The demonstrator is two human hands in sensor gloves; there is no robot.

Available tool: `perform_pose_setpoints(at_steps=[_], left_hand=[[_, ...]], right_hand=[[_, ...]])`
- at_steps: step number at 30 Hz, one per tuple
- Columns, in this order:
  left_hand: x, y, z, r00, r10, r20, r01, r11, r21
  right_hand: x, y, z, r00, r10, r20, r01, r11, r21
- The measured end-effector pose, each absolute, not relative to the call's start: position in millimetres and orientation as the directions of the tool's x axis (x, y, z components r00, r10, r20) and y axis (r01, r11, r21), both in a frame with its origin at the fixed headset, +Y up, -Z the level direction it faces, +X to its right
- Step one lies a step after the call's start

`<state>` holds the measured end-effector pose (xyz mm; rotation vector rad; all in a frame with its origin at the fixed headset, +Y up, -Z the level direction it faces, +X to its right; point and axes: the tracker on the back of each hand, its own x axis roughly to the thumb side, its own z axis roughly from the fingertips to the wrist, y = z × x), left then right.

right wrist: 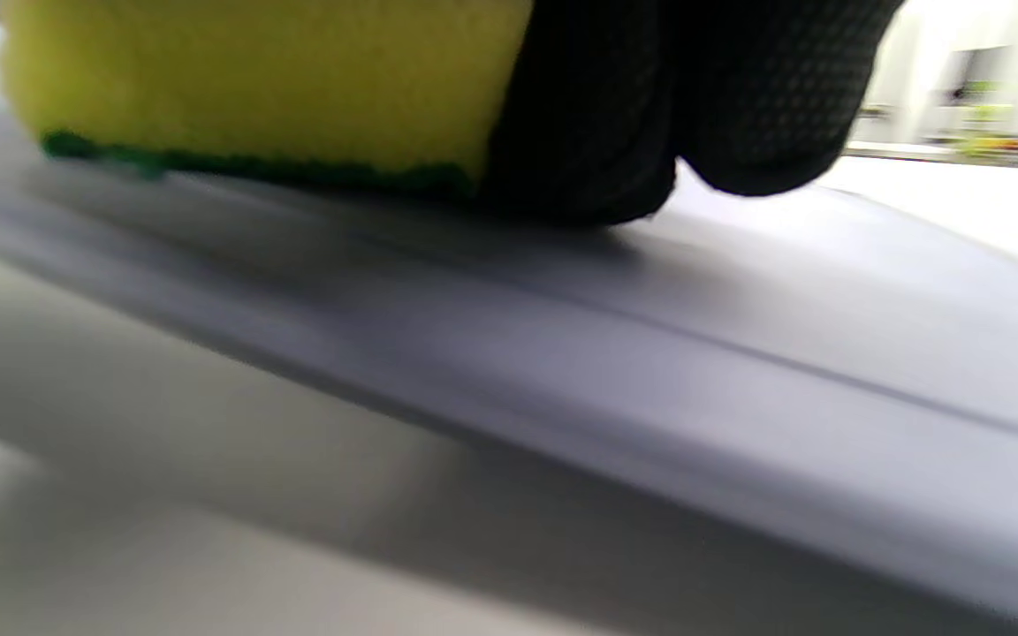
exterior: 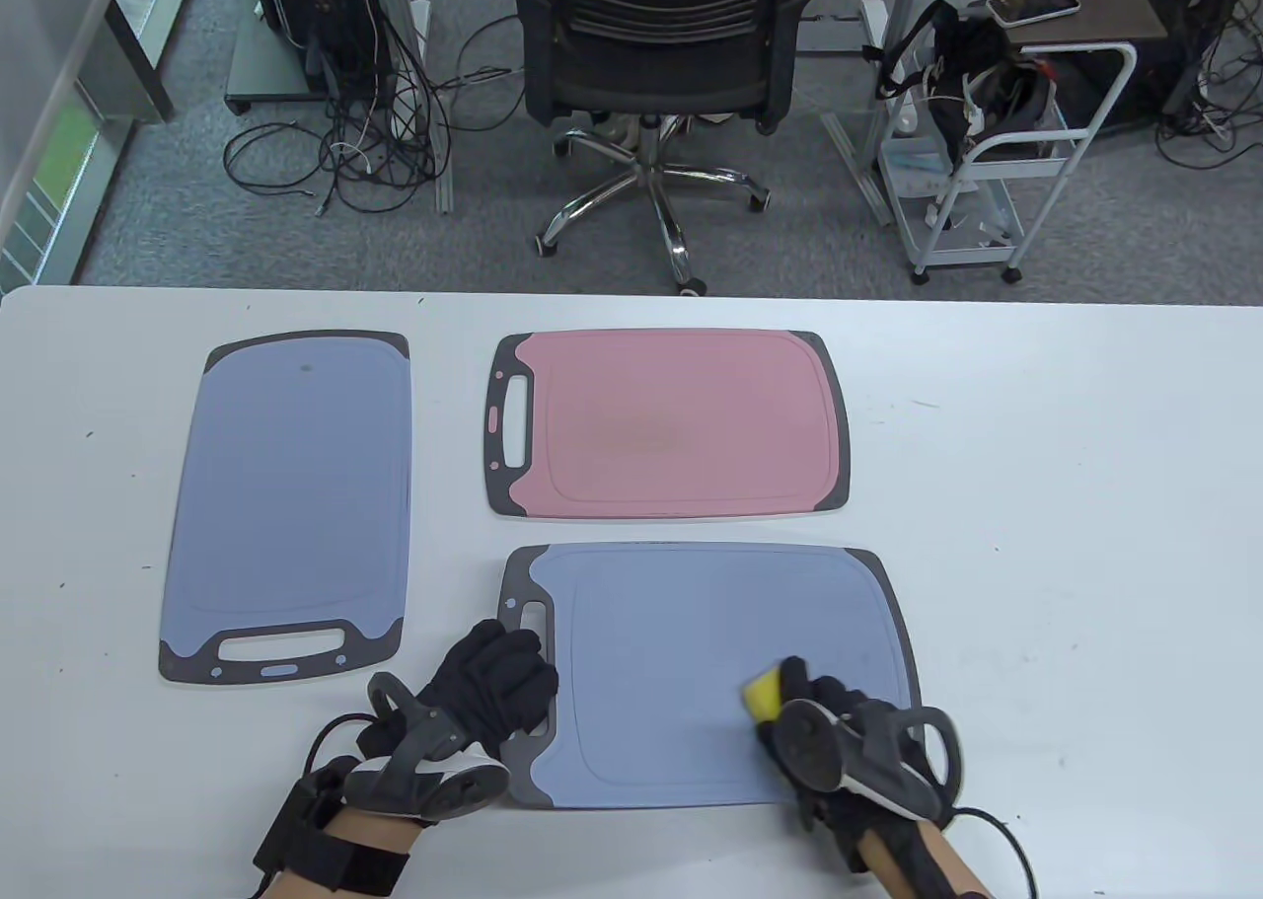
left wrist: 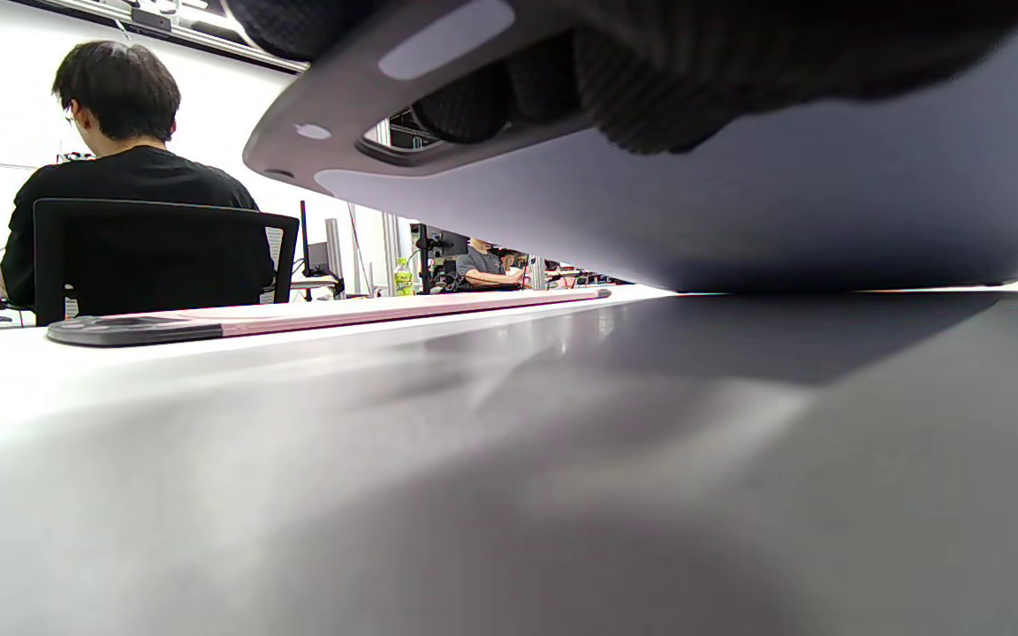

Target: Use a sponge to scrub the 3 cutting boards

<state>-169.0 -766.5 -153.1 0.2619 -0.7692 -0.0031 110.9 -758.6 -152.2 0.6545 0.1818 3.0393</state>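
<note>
We see three cutting boards lying on a white table (exterior: 1036, 504). Taking the pink board (exterior: 671, 425) as our landmark, the near blue board (exterior: 691, 662) lies just in front of it, close to the table's front edge, and the tall blue board (exterior: 286, 504) lies well off to its left, turned lengthwise with its handle toward us.

Our left hand (exterior: 498, 687) grips the handle end of the near blue board, the end below the pink board's own handle. In the left wrist view the fingers (left wrist: 474, 106) curl through the handle slot and that end of the board is lifted off the table, while its far side still touches the surface.

Our right hand (exterior: 839, 721) holds a yellow sponge (exterior: 762, 694) with a green scrubbing face, and presses it flat on the near blue board, in front of the pink board's right half. The right wrist view shows the sponge's green face down on the board's surface, with gloved fingers (right wrist: 597, 115) curled round its side.

Behind the pink board, beyond the table, stand an office chair (exterior: 656, 80) and a white cart (exterior: 997, 159).
</note>
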Motion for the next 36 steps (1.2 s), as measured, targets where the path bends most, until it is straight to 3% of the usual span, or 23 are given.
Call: perform_pose_setpoints(at_steps=[4, 8, 11, 17, 19, 21, 24, 28, 31, 34, 36], left_hand=[[-168.9, -766.5, -152.9, 0.72, -0.101, 0.686, -0.09, 0.968, 0.236], [-169.2, -766.5, -153.0, 0.72, -0.095, 0.687, -0.094, 0.968, 0.232], [-169.1, -766.5, -152.9, 0.72, -0.098, 0.687, -0.093, 0.967, 0.236], [-168.7, -766.5, -152.6, 0.721, -0.104, 0.685, -0.089, 0.967, 0.24], [-168.4, -766.5, -152.4, 0.722, -0.108, 0.683, -0.085, 0.966, 0.242], [-168.5, -766.6, -153.1, 0.723, -0.107, 0.683, -0.083, 0.968, 0.239], [-168.9, -767.1, -154.6, 0.724, -0.095, 0.683, -0.085, 0.97, 0.226], [-167.4, -766.9, -153.5, 0.724, -0.113, 0.68, -0.071, 0.969, 0.237], [-166.6, -767.2, -153.8, 0.722, -0.116, 0.682, -0.061, 0.972, 0.229], [-165.7, -767.1, -153.1, 0.718, -0.129, 0.684, -0.044, 0.972, 0.23], [-165.4, -767.2, -153.4, 0.718, -0.134, 0.683, -0.036, 0.973, 0.228]], right_hand=[[23.6, -744.6, -134.7, -0.758, -0.012, 0.652, 0.048, -0.998, 0.037], [18.4, -741.2, -134.5, -0.743, -0.064, 0.666, 0.093, -0.996, 0.009], [69.8, -750.3, -144.9, -0.855, -0.02, 0.518, 0.066, -0.995, 0.071], [234.0, -778.6, -149.2, -0.999, 0.019, 0.043, -0.013, -0.992, 0.126], [262.0, -782.1, -146.4, -0.998, 0.043, -0.045, -0.049, -0.99, 0.135], [262.8, -781.2, -146.0, -0.997, 0.051, -0.049, -0.058, -0.988, 0.145], [224.2, -775.8, -150.5, -0.993, -0.077, 0.092, 0.087, -0.99, 0.114], [124.8, -762.2, -148.5, -0.931, 0.06, 0.361, -0.034, -0.996, 0.077], [50.2, -750.8, -135.7, -0.831, 0.015, 0.556, 0.006, -0.999, 0.036], [1.2, -743.7, -123.1, -0.76, -0.034, 0.649, 0.032, -0.999, -0.015], [-5.1, -744.2, -123.3, -0.764, -0.052, 0.644, 0.042, -0.999, -0.03]])
